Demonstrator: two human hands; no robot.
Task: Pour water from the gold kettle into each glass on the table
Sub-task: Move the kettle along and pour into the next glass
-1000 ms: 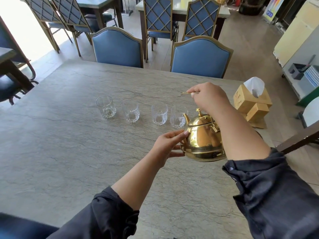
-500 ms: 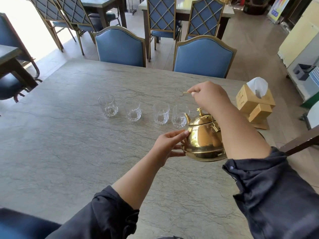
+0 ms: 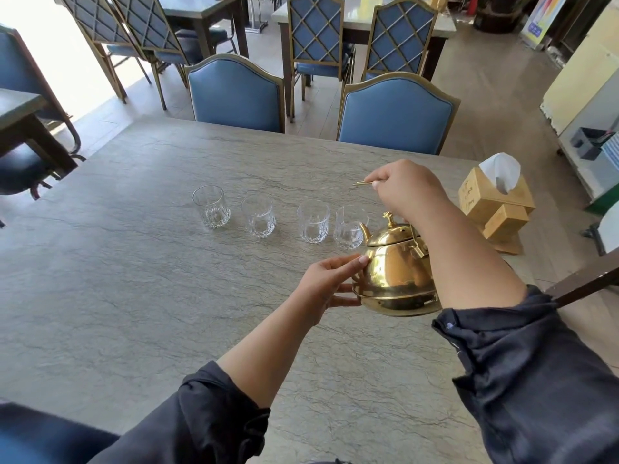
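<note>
Right hand clamped on handle, left fingers spread steadying slippery, likely heavy kettle; glasses fragile.

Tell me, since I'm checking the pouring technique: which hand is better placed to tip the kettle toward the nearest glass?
Probably the right hand: it grips the handle above the gold kettle, whose spout points at the nearest glass. The left hand only touches the kettle's side with its fingertips.
</note>
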